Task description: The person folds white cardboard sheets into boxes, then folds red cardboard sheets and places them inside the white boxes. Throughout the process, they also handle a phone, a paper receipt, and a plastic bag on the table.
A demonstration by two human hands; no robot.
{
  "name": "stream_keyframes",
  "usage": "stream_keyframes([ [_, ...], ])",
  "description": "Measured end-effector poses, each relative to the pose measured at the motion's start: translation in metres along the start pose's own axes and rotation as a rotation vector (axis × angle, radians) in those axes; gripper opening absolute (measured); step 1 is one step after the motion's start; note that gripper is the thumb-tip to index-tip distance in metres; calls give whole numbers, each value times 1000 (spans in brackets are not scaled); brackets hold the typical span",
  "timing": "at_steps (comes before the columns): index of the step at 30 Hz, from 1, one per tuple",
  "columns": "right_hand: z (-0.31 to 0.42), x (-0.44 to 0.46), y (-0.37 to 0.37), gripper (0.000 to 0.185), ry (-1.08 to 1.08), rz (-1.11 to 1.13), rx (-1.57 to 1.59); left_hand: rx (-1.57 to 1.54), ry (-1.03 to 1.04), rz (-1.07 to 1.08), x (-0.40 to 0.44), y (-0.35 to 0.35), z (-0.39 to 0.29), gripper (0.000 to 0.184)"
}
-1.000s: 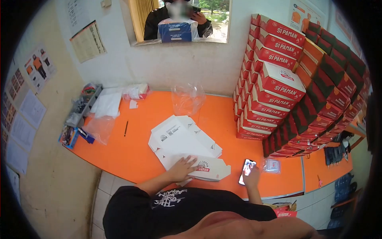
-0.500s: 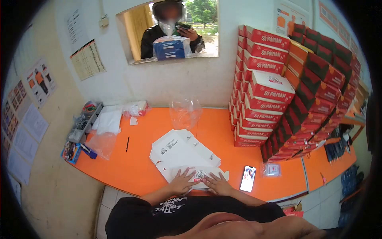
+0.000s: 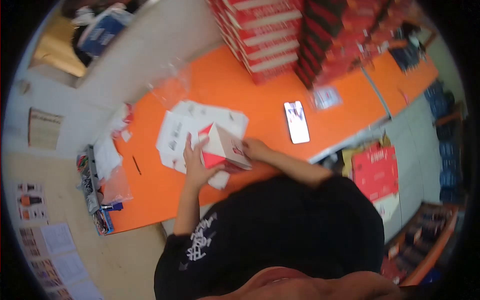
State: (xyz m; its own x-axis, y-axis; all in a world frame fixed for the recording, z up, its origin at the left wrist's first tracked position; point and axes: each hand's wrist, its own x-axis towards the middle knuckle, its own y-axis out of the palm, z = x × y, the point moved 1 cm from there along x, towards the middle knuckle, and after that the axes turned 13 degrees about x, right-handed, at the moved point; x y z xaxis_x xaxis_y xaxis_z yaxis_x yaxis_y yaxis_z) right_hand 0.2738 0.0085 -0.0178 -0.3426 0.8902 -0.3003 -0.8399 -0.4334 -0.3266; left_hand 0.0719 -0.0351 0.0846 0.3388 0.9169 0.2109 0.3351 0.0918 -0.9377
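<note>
A small white-and-red cardboard food box [image 3: 220,145] is partly folded up between my hands, tilted over the table's front edge. My left hand [image 3: 196,162] grips its left side, thumb stretched along the lower edge. At the right corner, the fingers of my right hand [image 3: 255,149] are closed on the cardboard. Beneath and behind the box lie flat white printed box blanks [image 3: 175,134]. The far ends of my right fingers are hidden, and the picture is slightly blurred.
On the orange table [image 3: 265,120] lie a lit phone [image 3: 297,122], a small clear packet [image 3: 326,98], a black pen [image 3: 136,165] and a crumpled plastic bag [image 3: 172,85]. Red boxes [image 3: 270,45] are stacked at the back. A grey tray [image 3: 89,175] stands left; red cardboard [image 3: 375,170] lies below, right.
My head has turned, so the view is rotated. My hands lay flat on a white blank before; now they hold a partly folded box raised off the blanks, its red faces showing.
</note>
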Motion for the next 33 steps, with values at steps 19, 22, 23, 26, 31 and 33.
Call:
stream_keyframes([
  [19,123,-95,-65,52,-980,192,43,-86,54,-92,12,-57,-58,94],
  [22,137,-92,-55,53,-1118,95,12,-741,-34,-73,2,-51,-51,93],
  [23,136,-90,-55,51,-1098,172,-48,-809,-56,-21,1,-55,-47,93],
  [26,132,-85,-49,53,-1162,205,-86,-756,-33,-65,-4,-62,-45,94],
  [31,146,-84,-45,54,-1138,209,24,-988,-146,-233,-6,-50,-43,100],
  [33,148,-82,-49,53,-1138,287,4,-919,-111,-189,-7,-52,-40,102],
])
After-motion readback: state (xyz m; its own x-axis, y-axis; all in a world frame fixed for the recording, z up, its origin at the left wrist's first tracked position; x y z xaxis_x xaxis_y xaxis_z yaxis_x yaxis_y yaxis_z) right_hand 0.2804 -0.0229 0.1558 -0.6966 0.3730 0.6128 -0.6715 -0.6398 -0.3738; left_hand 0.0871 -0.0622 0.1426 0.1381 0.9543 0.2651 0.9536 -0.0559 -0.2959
